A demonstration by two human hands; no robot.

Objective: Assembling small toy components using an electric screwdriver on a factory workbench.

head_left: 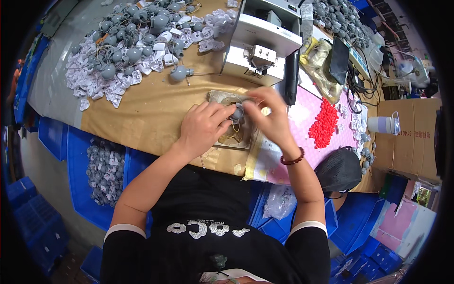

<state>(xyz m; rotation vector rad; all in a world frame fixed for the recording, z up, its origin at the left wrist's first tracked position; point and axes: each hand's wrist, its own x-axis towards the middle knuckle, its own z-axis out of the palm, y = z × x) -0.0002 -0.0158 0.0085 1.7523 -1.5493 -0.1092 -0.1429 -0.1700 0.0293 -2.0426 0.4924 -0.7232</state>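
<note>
At the middle of the bench my left hand (202,127) has its fingers closed on a small grey ball-shaped plastic part (237,113). A thin loop of wire hangs below that part. It sits over a worn, flat block (242,141) with round hollows, lying on the brown bench cover. My right hand (273,118) is bent over the far right side of the same part. Motion smears its fingertips, so whether they grip anything is hidden. Beyond the left hand, one loose grey ball-shaped part (179,73) with a wire lies near a white machine (255,61).
White plastic pieces (97,78) and grey ball-shaped parts (135,54) are heaped at the far left. Small red pieces (324,124) lie on pink sheeting at the right, near a black mesh bag (341,169). A blue bin (80,177) of grey parts stands below the bench's left edge.
</note>
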